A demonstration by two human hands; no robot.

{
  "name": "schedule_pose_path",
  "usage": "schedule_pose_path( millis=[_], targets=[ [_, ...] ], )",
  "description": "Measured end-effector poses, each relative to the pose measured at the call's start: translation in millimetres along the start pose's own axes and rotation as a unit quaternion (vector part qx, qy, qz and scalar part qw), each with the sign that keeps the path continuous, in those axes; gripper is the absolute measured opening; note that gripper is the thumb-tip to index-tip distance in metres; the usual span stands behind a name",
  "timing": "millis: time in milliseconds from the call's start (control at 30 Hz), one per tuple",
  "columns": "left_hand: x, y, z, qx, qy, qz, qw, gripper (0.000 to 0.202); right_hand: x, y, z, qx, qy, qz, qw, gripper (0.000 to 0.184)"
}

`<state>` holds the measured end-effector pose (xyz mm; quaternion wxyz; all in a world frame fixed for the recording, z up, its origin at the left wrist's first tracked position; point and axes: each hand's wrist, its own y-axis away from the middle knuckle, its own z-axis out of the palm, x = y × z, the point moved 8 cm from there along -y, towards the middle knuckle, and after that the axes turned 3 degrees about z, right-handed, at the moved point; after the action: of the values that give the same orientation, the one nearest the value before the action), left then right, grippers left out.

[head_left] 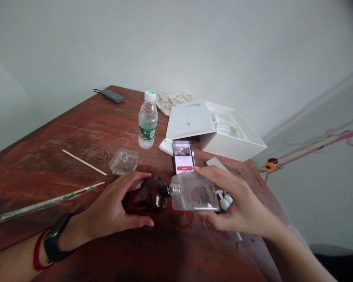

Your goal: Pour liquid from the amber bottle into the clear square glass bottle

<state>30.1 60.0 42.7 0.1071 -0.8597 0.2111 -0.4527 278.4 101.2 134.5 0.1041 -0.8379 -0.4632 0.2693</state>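
My left hand point(114, 205) is wrapped round a dark reddish-brown bottle point(153, 197), tipped on its side with its black neck to the right. My right hand point(235, 199) grips a clear flat-sided bottle point(195, 192), also tilted sideways, its neck to the left. The two necks meet mouth to mouth, as far as I can see; the exact contact is hard to make out. Droplets or bubbles show on the clear bottle's wall. White pump heads point(223, 199) lie partly hidden behind my right hand. A second clear flat-sided bottle point(124, 161) rests on the table beyond my left hand.
On the wooden table point(85, 137) stand a water bottle point(148, 121) and an open white box point(232, 145). A lit phone point(183, 158) leans near the box. A wooden stick point(84, 162), a wrapped chopstick pack point(47, 203) and a grey power bank point(112, 96) lie leftward.
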Motion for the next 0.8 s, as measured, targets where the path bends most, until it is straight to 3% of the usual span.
schedule_pose_path(
  millis=[800],
  targets=[
    [-0.8, 1.1, 0.9, 0.005, -0.01, 0.013, 1.0, 0.089, -1.3, 1.7, 0.7, 0.001, -0.007, -0.006, 1.0, 0.073]
  ],
)
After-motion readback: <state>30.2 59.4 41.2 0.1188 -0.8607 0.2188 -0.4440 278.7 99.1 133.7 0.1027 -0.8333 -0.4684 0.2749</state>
